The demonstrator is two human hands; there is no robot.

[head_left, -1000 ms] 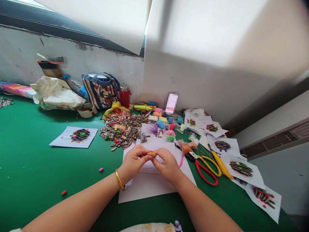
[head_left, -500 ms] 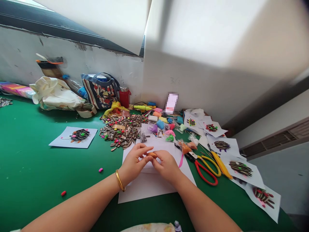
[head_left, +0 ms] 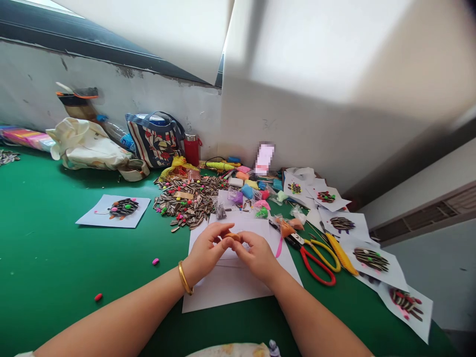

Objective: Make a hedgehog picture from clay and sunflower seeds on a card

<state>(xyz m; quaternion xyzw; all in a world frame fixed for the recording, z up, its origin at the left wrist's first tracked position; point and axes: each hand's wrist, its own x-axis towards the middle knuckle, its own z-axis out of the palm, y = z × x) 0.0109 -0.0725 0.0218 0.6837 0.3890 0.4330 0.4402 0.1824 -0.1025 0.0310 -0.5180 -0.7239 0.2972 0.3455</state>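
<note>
Between my fingertips is a small flattened lump of orange-brown modelling clay (head_left: 232, 236). My left hand (head_left: 208, 250), with a gold bangle on its wrist, pinches it from the left. My right hand (head_left: 257, 254) grips it from the right with thumb and fingers. Both hands hover over white paper sheets (head_left: 238, 287) on the green table. Just beyond the sheets spreads a pile of striped sunflower seeds (head_left: 189, 203) mixed with coloured bits. Bagged orange clay (head_left: 286, 228) lies to the right of my right hand.
Red-and-yellow-handled scissors (head_left: 318, 265) and a yellow utility knife (head_left: 340, 253) lie at right, beside cards with seed hedgehogs (head_left: 372, 260). Another seed card (head_left: 115, 210) is at left. A striped bag (head_left: 154, 141), a red flask (head_left: 192, 150) and a cream bag (head_left: 89, 146) stand by the wall.
My fingers have shifted slightly around the orange-brown clay, which now looks flatter and more tucked between the fingertips. The rest of the table looks the same.
</note>
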